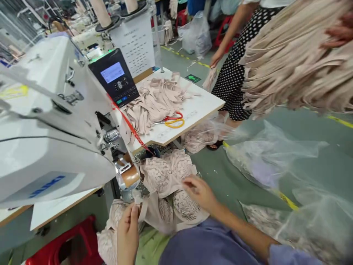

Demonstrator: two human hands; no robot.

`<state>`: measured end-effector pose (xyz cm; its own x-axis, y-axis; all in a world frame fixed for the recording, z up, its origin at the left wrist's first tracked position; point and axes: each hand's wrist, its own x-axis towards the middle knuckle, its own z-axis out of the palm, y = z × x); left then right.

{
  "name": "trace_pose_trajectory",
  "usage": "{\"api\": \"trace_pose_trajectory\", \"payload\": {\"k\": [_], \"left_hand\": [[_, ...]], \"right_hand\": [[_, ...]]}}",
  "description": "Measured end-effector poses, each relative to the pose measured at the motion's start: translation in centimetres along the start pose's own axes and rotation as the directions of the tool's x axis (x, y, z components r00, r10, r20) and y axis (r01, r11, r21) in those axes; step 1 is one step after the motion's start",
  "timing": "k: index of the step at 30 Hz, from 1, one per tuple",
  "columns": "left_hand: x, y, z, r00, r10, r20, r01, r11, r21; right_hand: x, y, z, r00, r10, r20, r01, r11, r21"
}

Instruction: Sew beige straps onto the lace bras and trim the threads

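A beige lace bra [187, 208] lies across my lap. Between the thumb and fingers of my left hand [128, 226] is the end of its band, raised just below the sewing machine's needle end. My right hand [202, 194] is over the lace cups, its fingers loosely bent and apart, slightly blurred; no grip on the cloth shows. Behind it, more lace bra cups [158, 173] hang below the table edge. Another lace piece [106, 243] lies left of my left hand, partly hidden by it.
A white sewing machine [66, 147] with a control panel [114, 77] fills the left. Beige straps [157, 97] and red-and-yellow scissors [173, 120] lie on the table [204, 99]. A person [230, 70] carries a strap bundle [298, 55]. Plastic bags [264, 158] and a red stool [68, 239] stand around.
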<state>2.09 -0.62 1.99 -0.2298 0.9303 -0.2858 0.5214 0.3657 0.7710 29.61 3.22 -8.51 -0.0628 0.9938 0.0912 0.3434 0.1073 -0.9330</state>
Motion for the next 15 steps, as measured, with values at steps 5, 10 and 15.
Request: {"api": "trace_pose_trajectory", "payload": {"k": [5, 10, 15], "left_hand": [[-1.5, 2.5, 0.6, 0.995, 0.064, 0.078, -0.058, 0.996, -0.07], [-1.5, 2.4, 0.4, 0.995, 0.063, 0.081, -0.051, 0.988, -0.143], [-0.7, 1.4, 1.0, 0.996, 0.09, 0.02, -0.088, 0.992, -0.095]], "right_hand": [[2.2, -9.9, 3.6, 0.834, -0.46, 0.305, 0.458, 0.885, 0.082], [3.4, -11.2, 5.5, 0.85, -0.45, 0.274, 0.451, 0.89, 0.06], [2.5, -10.0, 6.7, 0.796, -0.574, 0.192, 0.59, 0.807, -0.034]]}}
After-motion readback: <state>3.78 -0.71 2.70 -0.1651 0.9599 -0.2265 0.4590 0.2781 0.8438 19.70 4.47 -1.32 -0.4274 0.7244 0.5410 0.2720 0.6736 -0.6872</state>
